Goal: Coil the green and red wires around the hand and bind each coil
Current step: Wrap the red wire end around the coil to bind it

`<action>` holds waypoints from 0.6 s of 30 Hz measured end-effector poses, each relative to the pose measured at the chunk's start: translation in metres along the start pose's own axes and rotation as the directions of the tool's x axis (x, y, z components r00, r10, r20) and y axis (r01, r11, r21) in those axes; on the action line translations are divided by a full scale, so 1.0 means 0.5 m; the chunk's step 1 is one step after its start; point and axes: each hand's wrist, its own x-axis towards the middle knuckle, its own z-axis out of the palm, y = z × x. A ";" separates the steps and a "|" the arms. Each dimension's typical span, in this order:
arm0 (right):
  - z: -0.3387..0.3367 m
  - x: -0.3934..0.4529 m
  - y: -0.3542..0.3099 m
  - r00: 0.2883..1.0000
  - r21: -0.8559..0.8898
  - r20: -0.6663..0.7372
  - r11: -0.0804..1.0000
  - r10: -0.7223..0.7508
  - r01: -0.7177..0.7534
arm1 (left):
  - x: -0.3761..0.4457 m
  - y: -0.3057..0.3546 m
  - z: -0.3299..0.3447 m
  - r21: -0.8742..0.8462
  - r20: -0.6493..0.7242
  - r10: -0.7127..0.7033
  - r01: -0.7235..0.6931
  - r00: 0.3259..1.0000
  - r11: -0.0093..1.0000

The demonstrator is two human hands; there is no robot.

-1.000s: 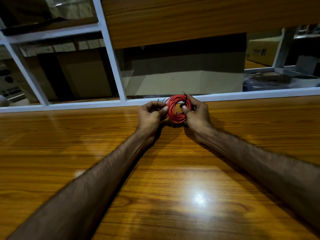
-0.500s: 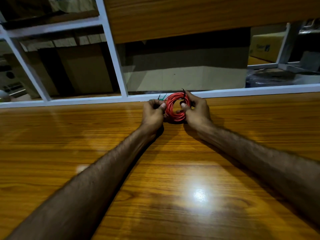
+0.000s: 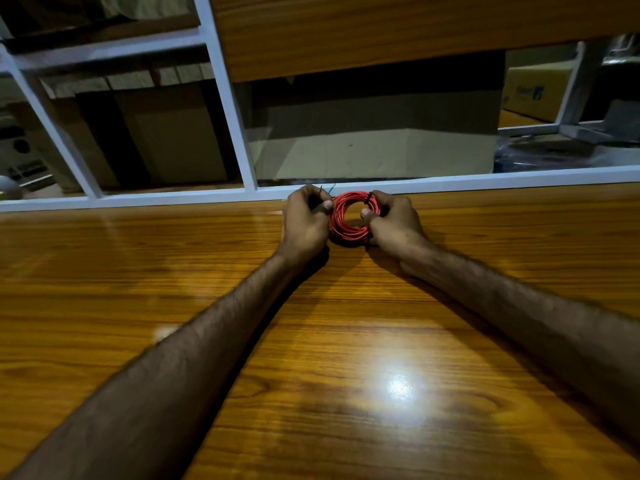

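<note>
Currently: red wire coil (image 3: 349, 223) held upright at far edge of wooden table (image 3: 346, 341), lower rim at or just above tabletop; contact not resolvable. Left hand (image 3: 304, 220) clamped on left side of coil, thumb tip pressed against outer turns, fingers curled behind. Right hand (image 3: 393, 221) clamped on right side, thumb hooked into central opening, fingers wrapped over outer rim. Hands close together, separated only by width of coil, both forearms stretched forward across table. Coil wound in many turns, roughly circular, open centre visible between the 2 thumbs. Dark tie (image 3: 370, 197) seen across turns at upper right of coil, just beside right fingers; whether fully fastened cannot be told. Short green wire end (image 3: 332, 188) sticking up above left hand, next to a thin dark strand; rest of green wire hidden behind hand, so its state cannot be told. White metal frame (image 3: 228, 98) running along far table edge and rising in uprights, directly behind hands. Cardboard boxes (image 3: 374, 143) stacked beyond frame, dim. Wooden panel (image 3: 381, 29) overhead at top of view. Bright lamp reflection on glossy tabletop near right forearm, well apart from coil.
</note>
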 end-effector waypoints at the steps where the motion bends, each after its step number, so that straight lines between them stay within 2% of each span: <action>1: -0.001 -0.001 0.000 1.000 0.001 0.007 1.000 0.001 -0.001 | -0.001 0.002 -0.002 -0.021 -0.014 0.001 -0.002 1.000 1.000; 4: -0.003 -0.004 -0.003 0.998 0.022 0.068 1.000 -0.003 0.002 | -0.008 0.021 -0.005 -0.122 -0.076 -0.029 0.019 0.997 0.992; 9: -0.010 -0.009 -0.008 0.984 0.074 0.173 0.996 0.036 -0.050 | 0.001 0.029 -0.006 -0.281 -0.134 -0.194 0.151 0.972 0.948; 18: -0.005 -0.020 -0.013 0.963 0.042 0.269 0.999 -0.005 -0.006 | 0.011 0.040 -0.033 -0.202 -0.201 -0.110 0.069 0.973 0.977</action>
